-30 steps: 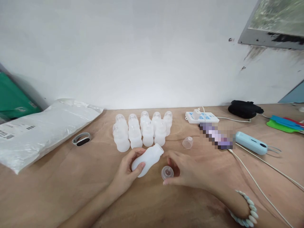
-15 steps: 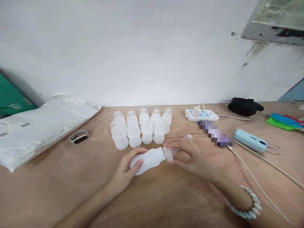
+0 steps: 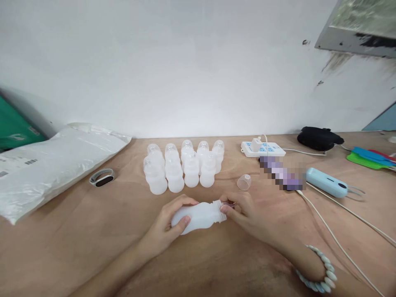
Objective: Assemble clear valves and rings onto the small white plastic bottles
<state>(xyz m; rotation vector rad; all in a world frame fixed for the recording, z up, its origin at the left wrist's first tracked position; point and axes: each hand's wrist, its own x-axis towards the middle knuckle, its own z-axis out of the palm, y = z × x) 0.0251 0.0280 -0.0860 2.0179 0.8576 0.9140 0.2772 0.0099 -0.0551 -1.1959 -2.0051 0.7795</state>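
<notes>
A left hand (image 3: 169, 218) and a right hand (image 3: 244, 211) work over a brown table (image 3: 192, 268). A frosted white baby bottle (image 3: 201, 217) lies sideways between them, base toward nine o'clock, mouth toward three. The left fingers are clamped around its body; the right fingers pinch a mostly hidden clear teat (image 3: 228, 204) at the mouth. Whether the bottle touches the table cannot be told.

Taking that bottle as the clock's centre, bare table spreads from five to seven o'clock, between the forearms, and again at ten, as far as a smart band (image 3: 103, 179). The table's back edge meets a white wall (image 3: 185, 74) toward twelve; the near edge is out of view. Capped baby bottles (image 3: 175, 177) stand close together in two rows between eleven and twelve, limiting room there. A clear cap (image 3: 244, 182) sits alone near two, with a white power strip (image 3: 272, 149) beyond it. A pixelated phone (image 3: 281, 173) lies at two, and a pale blue device (image 3: 327, 182) between two and three; a white cable (image 3: 331, 229) trails toward four.

At ten, a silvery mailing bag (image 3: 68, 161) carries a barcode label (image 3: 31, 161), too blurred to read.
</notes>
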